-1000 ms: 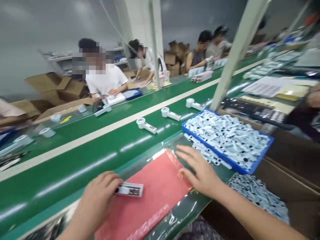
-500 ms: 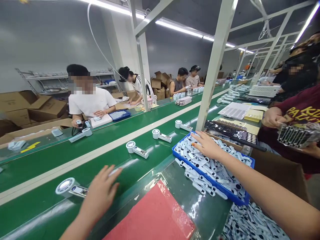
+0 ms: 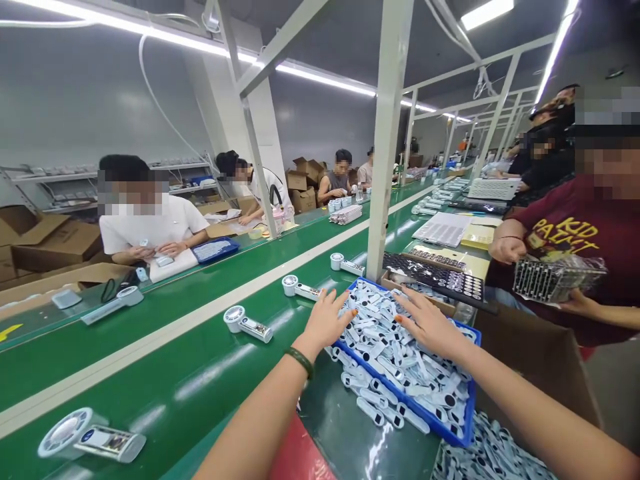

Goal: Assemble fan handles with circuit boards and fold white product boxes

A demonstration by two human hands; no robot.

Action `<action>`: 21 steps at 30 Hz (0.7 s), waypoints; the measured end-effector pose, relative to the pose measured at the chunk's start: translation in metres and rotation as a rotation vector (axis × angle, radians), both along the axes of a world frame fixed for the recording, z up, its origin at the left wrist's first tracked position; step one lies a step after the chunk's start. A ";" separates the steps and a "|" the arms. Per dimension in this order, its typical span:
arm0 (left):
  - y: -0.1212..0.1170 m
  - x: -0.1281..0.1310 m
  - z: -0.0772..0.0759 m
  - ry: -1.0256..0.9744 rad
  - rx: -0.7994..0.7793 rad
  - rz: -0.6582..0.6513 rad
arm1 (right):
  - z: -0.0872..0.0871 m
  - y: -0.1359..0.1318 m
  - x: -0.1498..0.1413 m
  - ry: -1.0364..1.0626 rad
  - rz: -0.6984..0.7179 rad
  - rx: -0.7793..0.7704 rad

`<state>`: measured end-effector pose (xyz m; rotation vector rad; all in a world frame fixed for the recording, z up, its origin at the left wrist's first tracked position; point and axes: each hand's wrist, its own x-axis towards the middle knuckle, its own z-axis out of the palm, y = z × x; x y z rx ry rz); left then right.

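Over the blue tray (image 3: 467,437) of white parts (image 3: 400,353), we spread our left hand (image 3: 327,320) and right hand (image 3: 430,327), both open-fingered, gripping nothing.

On the dark red short-sleeved T-shirt (image 3: 575,233) of a person at the right, yellow letters are printed; "KID" and under it "PAINT" can be read. No other text is legible.
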<state>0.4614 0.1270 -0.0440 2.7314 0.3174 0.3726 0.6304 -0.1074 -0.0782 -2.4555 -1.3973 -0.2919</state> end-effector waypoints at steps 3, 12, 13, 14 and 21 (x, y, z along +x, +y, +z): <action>-0.012 0.021 -0.009 -0.013 -0.004 0.028 | -0.003 0.009 -0.005 0.026 0.021 0.018; -0.044 -0.002 -0.019 -0.245 -0.047 0.001 | 0.014 0.020 -0.050 0.116 0.176 0.110; -0.046 -0.004 -0.019 -0.269 -0.053 -0.004 | 0.017 0.021 -0.055 0.124 0.197 0.120; -0.048 -0.006 -0.019 -0.291 -0.059 -0.012 | 0.019 0.023 -0.061 0.130 0.213 0.130; -0.054 -0.040 -0.021 -0.384 -0.098 -0.015 | 0.030 0.038 -0.097 0.142 0.332 0.201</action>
